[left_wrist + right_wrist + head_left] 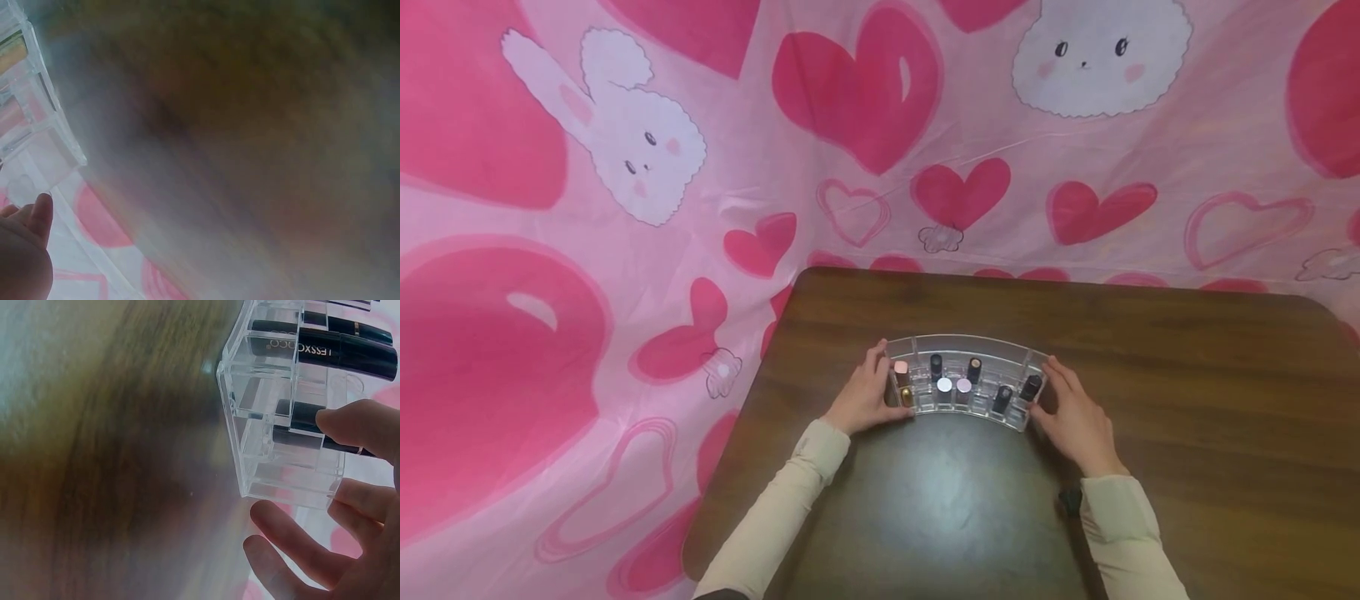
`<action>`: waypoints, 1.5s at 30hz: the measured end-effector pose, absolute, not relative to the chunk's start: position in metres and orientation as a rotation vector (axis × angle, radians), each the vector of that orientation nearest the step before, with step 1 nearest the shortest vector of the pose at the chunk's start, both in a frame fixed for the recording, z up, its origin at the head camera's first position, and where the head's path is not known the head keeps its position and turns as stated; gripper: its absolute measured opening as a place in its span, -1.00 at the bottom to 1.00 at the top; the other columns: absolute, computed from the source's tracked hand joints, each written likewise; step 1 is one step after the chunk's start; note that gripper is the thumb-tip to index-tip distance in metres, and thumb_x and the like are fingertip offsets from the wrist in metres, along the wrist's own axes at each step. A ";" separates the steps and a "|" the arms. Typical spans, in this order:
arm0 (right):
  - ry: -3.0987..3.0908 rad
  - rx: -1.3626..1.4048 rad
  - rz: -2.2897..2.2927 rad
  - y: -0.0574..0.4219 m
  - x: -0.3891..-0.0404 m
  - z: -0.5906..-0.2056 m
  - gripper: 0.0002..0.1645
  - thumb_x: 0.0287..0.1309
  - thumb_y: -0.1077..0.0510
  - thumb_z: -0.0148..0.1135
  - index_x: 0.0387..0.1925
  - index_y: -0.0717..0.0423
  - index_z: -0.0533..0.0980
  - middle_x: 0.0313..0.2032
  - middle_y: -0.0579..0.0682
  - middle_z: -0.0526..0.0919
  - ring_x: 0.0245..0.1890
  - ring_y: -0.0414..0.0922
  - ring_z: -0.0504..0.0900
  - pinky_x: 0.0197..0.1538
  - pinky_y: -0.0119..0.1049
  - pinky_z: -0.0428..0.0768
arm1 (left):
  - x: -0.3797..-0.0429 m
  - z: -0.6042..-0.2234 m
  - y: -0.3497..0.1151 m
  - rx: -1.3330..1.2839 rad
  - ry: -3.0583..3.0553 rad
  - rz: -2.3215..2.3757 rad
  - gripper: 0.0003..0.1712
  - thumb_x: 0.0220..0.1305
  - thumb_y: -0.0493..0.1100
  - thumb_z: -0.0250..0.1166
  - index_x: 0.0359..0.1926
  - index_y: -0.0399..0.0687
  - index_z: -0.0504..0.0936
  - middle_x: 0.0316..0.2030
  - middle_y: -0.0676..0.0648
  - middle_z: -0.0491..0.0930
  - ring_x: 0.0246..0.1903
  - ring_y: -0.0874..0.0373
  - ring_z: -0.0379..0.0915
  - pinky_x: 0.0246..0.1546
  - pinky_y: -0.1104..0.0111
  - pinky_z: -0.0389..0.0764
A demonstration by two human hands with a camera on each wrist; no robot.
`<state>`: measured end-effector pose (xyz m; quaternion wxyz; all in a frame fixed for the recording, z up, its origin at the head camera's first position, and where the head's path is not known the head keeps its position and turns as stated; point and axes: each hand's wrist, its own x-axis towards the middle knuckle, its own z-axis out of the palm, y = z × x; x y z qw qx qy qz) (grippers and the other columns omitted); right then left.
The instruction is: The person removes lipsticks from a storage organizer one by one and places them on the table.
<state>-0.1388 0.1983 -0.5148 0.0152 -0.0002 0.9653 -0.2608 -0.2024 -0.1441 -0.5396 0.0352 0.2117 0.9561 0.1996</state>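
A curved, clear acrylic lipstick organizer (973, 343) is held between both hands over the table. My left hand (861, 396) grips its left end, thumb at the front corner and fingers at the back. At the opposite end my right hand (1081, 423) holds it, the thumb against the side near a black lipstick (1032, 387). Several lipsticks stand in the slots, among them a pink-topped one (901, 368), a gold-topped one (906, 395) and a white-topped one (944, 385). In the right wrist view, a black lipstick tube (350, 353) carries gold lettering.
The brown wooden table (1195, 375) has rounded corners. Behind it and to the left hangs a pink cloth (865, 250) with hearts and rabbits. A small black object (1070, 502) shows beside the right cuff.
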 end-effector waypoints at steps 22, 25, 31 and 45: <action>3.016 -0.099 -1.186 0.204 -0.137 -0.532 -0.24 0.09 0.23 0.31 0.31 0.31 0.28 0.42 0.27 0.17 0.33 0.36 0.24 0.22 0.37 0.26 | -0.209 -0.511 -0.167 0.670 2.822 0.885 -0.14 0.25 -0.20 0.30 0.47 0.17 0.08 0.44 0.03 0.19 0.42 0.08 0.17 0.36 0.01 0.28; 3.047 -0.115 -1.306 0.204 -0.137 -0.531 -0.32 0.07 0.29 0.32 0.24 0.34 0.35 0.33 0.35 0.29 0.27 0.36 0.31 0.23 0.34 0.27 | -0.218 -0.508 -0.167 0.637 2.863 1.006 -0.31 0.34 -0.20 0.21 0.43 0.09 0.21 0.40 -0.01 0.28 0.41 0.05 0.20 0.36 0.04 0.29; 3.065 -0.034 -1.441 0.198 -0.135 -0.523 -0.42 0.13 0.29 0.30 0.19 0.29 0.39 0.11 0.31 0.48 0.04 0.27 0.51 0.01 0.23 0.52 | -0.241 -0.510 -0.158 0.576 2.939 1.050 -0.44 0.47 -0.05 0.02 0.42 -0.04 0.27 0.47 -0.06 0.15 0.49 -0.02 -0.02 0.44 0.03 0.13; 2.973 -0.030 -1.542 0.188 -0.130 -0.522 -0.43 0.13 0.31 0.29 0.19 0.28 0.38 0.07 0.26 0.52 -0.04 0.22 0.58 -0.01 0.12 0.58 | -0.271 -0.528 -0.129 0.649 2.890 0.817 -0.43 0.53 0.02 -0.16 0.44 -0.07 0.22 0.50 -0.06 0.07 0.51 -0.02 -0.12 0.44 -0.02 0.11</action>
